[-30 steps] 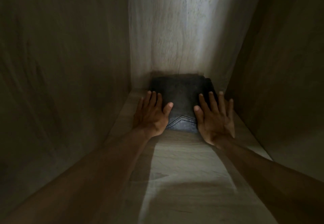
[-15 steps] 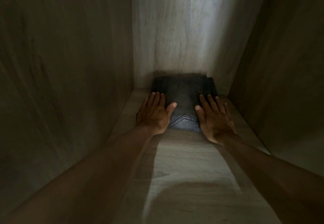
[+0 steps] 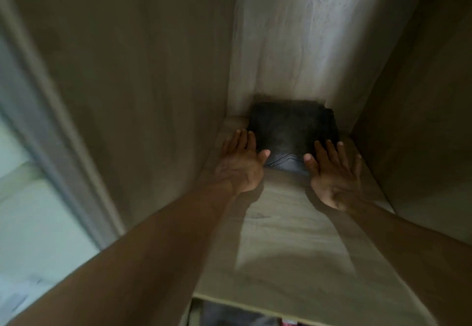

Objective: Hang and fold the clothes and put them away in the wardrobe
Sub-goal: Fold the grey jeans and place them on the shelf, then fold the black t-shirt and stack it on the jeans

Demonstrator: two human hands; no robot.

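A folded pair of dark jeans (image 3: 291,131) lies at the back of a wardrobe shelf (image 3: 288,236), against the rear panel. My left hand (image 3: 241,165) is flat with straight fingers at the jeans' left edge, thumb on the denim. My right hand (image 3: 334,172) is flat at the right edge, its fingers spread and its fingertips on the fabric. Neither hand grips anything.
Wooden side panels (image 3: 140,96) close in the narrow compartment on both sides. The shelf's front edge (image 3: 255,300) shows at the bottom, with dark clothing (image 3: 229,316) on the level beneath. A pale door frame and bright room (image 3: 30,210) lie to the left.
The view has pulled back and shifted, so the shelf's front edge and the room at left now show. Both hands stay flat beside the jeans, drawn slightly toward me.
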